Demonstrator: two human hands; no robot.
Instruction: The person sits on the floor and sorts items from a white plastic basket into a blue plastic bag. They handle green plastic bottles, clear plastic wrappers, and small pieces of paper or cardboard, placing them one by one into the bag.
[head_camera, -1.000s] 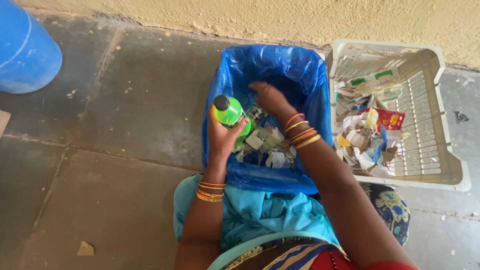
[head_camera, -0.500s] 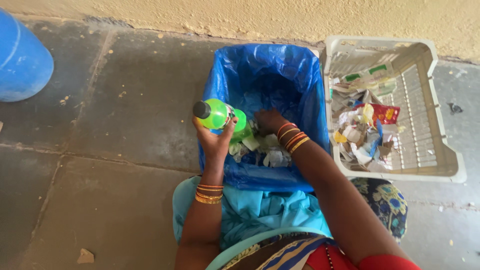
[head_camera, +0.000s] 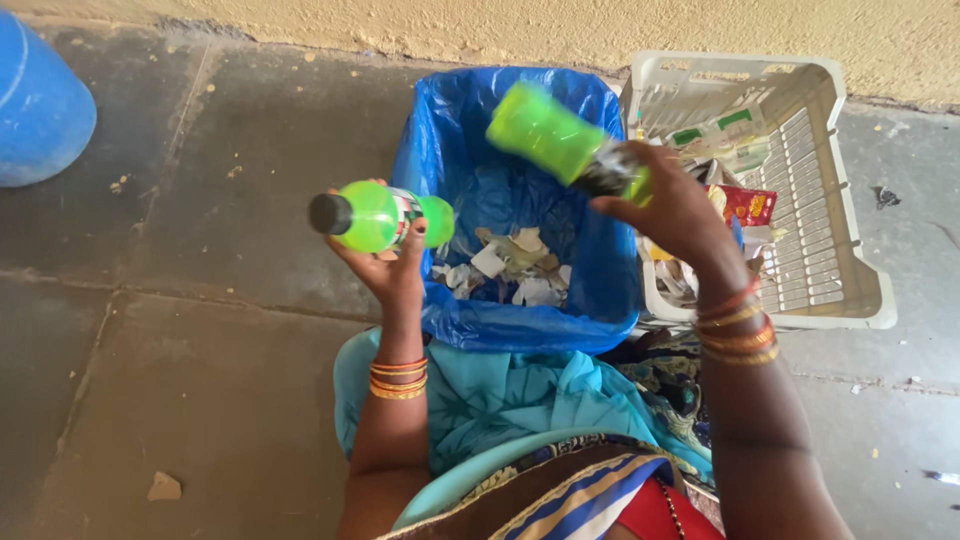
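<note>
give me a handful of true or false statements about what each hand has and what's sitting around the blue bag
1. The left hand holds a green plastic bottle with a black cap. True.
2. The right hand is empty. False: it grips a second green plastic bottle, held above the bag.
3. The blue plastic bag has torn paper scraps at its bottom. True.
4. The white slatted plastic crate stands left of the bag. False: it stands to the bag's right, by the wall.
5. The crate is bare inside. False: it holds paper waste and a red wrapper.
</note>
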